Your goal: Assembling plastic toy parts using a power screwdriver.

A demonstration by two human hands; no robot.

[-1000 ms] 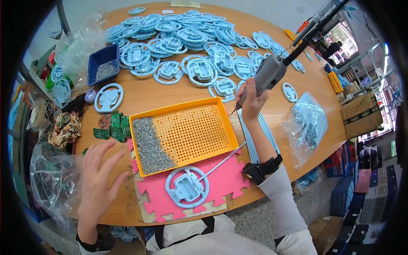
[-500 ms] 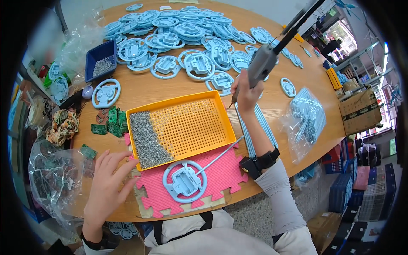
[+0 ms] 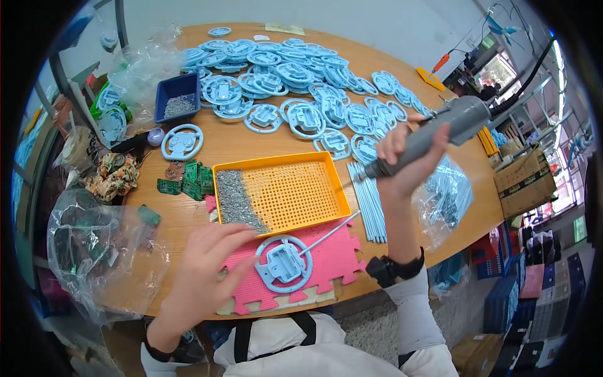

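Observation:
My right hand [image 3: 405, 164] is wrapped round a grey electric screwdriver [image 3: 440, 133], raised over the table right of the yellow tray; its bit points left. My left hand [image 3: 202, 271], fingers apart and holding nothing, hovers by the tray's near left corner. Just right of it, a light-blue toy steering wheel [image 3: 284, 262] lies on the pink foam mat [image 3: 336, 261], its recessed box facing up. A thin light-blue rod [image 3: 331, 232] slants from the wheel toward the upper right. Behind the wheel, the perforated yellow tray [image 3: 308, 223] has small screws [image 3: 237, 196] heaped along its left side.
Many blue wheel parts [image 3: 292, 72] are piled at the back. A dark-blue bin [image 3: 178, 97] with screws, green circuit boards [image 3: 196, 180] and a clear plastic bag [image 3: 94, 251] lie left. Blue rods [image 3: 370, 210] and a bag of rods [image 3: 447, 195] lie right.
The screwdriver has tilted from steep to nearly level as my right hand moved right and down. My left hand has moved right, closer to the wheel. The whole view has shifted.

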